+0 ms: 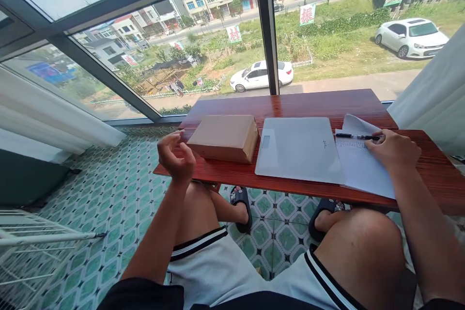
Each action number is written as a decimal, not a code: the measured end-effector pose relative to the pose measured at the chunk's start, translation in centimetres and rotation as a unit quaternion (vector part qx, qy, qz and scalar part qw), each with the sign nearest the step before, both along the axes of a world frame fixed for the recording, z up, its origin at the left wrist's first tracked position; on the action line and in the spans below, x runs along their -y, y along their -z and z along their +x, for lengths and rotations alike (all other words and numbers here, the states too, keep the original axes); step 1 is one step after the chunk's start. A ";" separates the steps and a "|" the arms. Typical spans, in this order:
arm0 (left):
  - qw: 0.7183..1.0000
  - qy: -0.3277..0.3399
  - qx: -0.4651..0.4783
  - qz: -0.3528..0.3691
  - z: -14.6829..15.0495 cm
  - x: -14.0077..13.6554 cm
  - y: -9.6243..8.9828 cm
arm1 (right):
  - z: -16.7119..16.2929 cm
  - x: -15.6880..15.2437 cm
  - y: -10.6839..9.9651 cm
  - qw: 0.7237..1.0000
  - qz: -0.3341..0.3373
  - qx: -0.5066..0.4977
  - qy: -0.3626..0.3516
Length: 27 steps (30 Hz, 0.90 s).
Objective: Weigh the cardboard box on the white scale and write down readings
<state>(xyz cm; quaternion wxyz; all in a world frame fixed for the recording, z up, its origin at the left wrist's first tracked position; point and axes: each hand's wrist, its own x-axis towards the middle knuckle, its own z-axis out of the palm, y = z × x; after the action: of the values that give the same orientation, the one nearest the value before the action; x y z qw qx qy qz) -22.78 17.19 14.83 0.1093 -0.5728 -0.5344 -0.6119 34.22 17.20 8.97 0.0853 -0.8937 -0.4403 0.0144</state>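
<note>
My left hand (pixel 177 157) is raised beside the left end of a closed brown cardboard box (pixel 222 138), with its fingers bent, apart and holding nothing. To the box's right lies a flat, pale grey digital scale (pixel 298 150) with a small display near its left edge. My right hand (pixel 395 152) rests over an open notebook (pixel 363 167) and has its thumb and fingers on the right end of a black pen (pixel 350 136). That pen lies nearly level across the upper part of the page, where rows of handwriting show. The notebook's left side meets the scale.
Everything stands on a dark red wooden table (pixel 319 101) in front of large windows. My knees are under its near edge. A white metal rack (pixel 47 240) stands on the tiled floor (pixel 119 193) at left. Pale curtains (pixel 47 106) hang at both sides.
</note>
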 end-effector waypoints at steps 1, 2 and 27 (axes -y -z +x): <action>0.999 -0.016 0.024 0.025 -0.2 -0.7 -0.1 | 0.1 -0.1 0.1 1.000 -0.004 0.002 0.004; 0.997 -0.031 0.047 0.048 -0.5 -1.5 -0.1 | 0.1 -0.2 0.2 1.000 -0.005 0.004 0.009; 0.886 0.085 0.443 -0.113 -2.6 -4.7 4.9 | -3.0 -0.3 -1.7 0.969 0.214 0.123 0.002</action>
<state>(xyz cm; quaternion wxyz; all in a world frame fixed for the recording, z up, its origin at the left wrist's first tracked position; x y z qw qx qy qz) -25.37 21.93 9.98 -0.2565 -0.2943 -0.5419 -0.7443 31.23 17.54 10.64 0.2199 -0.8505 -0.4384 -0.1901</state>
